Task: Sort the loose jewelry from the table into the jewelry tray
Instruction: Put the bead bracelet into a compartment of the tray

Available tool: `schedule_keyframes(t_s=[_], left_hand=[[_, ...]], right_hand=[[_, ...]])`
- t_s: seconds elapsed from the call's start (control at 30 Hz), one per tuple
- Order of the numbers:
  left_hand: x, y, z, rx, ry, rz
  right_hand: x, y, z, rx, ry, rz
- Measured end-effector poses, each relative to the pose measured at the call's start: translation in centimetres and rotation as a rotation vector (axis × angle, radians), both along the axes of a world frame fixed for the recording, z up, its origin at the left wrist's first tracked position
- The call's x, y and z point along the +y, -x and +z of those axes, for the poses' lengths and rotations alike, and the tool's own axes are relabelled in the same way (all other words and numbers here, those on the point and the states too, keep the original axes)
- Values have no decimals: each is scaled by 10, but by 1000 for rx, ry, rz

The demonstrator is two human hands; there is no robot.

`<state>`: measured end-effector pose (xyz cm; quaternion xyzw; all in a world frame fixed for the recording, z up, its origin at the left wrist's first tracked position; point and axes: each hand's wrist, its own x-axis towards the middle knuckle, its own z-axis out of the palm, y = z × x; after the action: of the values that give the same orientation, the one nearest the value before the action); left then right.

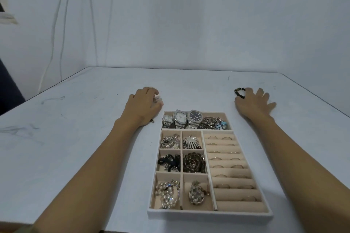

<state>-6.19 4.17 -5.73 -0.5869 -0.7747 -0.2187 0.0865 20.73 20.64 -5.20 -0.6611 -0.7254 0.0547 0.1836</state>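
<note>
The beige jewelry tray [209, 213] lies in front of me on the white table [75, 147]. Its top compartment holds three watches [184, 119] and a heap of charms; small compartments hold brooches, pearls and dark pieces; the right side has ring rolls [231, 166] with several rings. My left hand [144, 105] rests beyond the tray's top left corner, fingers curled around a small pale, silvery piece [157, 98]. My right hand [252, 103] lies to the tray's upper right, thumb and forefinger pinching a dark beaded bracelet [239, 93], the other fingers spread.
A small dark item [152, 121] pokes out beside my left wrist, next to the tray. The table ends at a pale wall at the back, with cables [56, 24] hanging at the left. A dark object [9, 91] stands past the table's left edge.
</note>
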Motion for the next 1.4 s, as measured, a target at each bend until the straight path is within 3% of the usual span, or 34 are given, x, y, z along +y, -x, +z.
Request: schedule_keyframes(t_s=[0.23, 0.47, 0.63, 1.1, 1.27, 1.4], left_hand=[[0, -2, 2, 37, -5, -29], [-4, -4, 6, -1, -83, 1], [-7, -2, 6, -165, -117, -2], [-25, -8, 16, -443, -257, 7], [-26, -12, 22, -523, -264, -26], [-27, -22, 33, -594, -301, -69]], right_hand=[[-1, 4, 4, 142, -188, 74], [-11, 3, 13, 357, -116, 138], [-10, 8, 19, 226, 41, 153], [-37, 11, 22, 23, 51, 255], [-38, 13, 22, 157, 30, 282], [-49, 16, 33, 420, 29, 339]])
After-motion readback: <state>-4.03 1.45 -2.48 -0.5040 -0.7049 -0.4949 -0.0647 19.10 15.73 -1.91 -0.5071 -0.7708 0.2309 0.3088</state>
